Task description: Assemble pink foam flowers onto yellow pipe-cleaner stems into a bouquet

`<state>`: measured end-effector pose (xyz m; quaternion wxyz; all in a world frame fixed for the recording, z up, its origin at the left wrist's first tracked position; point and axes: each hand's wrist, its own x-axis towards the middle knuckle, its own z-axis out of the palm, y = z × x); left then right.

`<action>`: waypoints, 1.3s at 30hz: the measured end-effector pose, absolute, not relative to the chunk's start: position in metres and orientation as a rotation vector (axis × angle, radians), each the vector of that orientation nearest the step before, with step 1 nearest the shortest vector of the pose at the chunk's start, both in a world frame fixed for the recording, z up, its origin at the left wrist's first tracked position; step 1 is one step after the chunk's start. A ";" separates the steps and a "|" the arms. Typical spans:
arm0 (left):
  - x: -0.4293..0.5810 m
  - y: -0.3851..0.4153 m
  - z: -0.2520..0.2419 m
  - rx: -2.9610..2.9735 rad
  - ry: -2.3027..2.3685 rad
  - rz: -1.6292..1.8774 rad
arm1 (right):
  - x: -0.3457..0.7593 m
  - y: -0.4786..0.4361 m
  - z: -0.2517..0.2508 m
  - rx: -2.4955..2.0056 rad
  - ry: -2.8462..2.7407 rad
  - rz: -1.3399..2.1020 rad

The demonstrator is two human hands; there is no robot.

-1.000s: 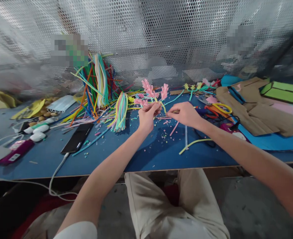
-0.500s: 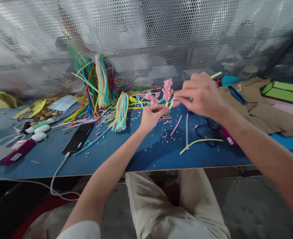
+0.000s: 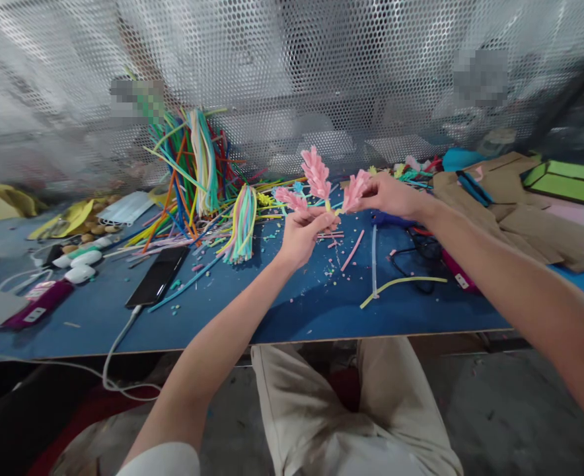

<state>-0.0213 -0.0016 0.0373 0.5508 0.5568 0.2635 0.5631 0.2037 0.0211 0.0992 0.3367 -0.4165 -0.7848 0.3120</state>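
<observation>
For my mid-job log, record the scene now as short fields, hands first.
Left hand: pinches pink fuzzy flower-like spray near its yellow base
Right hand: at the spray's right-hand tuft
Surface: blue flat tabletop
Left side: black rectangular phone with white cable; pastel bundle of thin stems
Right side: flat brown paper-like pieces

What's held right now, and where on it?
Pink sprigs: the left hand pinches them low, at their stems. The right hand touches the outer side of the rightmost sprig; whether it grips there can't be told.
</observation>
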 end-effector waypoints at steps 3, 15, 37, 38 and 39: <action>-0.021 0.005 0.035 1.274 0.699 1.480 | 0.193 0.008 0.078 -1.086 -1.999 0.939; -0.029 0.006 0.039 1.671 1.012 1.429 | 0.184 -0.054 0.103 -1.064 -2.158 -0.319; -0.025 0.008 0.042 1.273 0.727 1.461 | 0.193 -0.011 0.061 -1.086 -1.708 0.980; -0.025 0.009 0.040 1.273 0.766 1.502 | 0.189 -0.019 0.060 -1.099 -1.747 0.865; -0.024 0.010 0.039 1.280 0.808 1.528 | 0.186 -0.027 0.060 -1.116 -1.820 0.693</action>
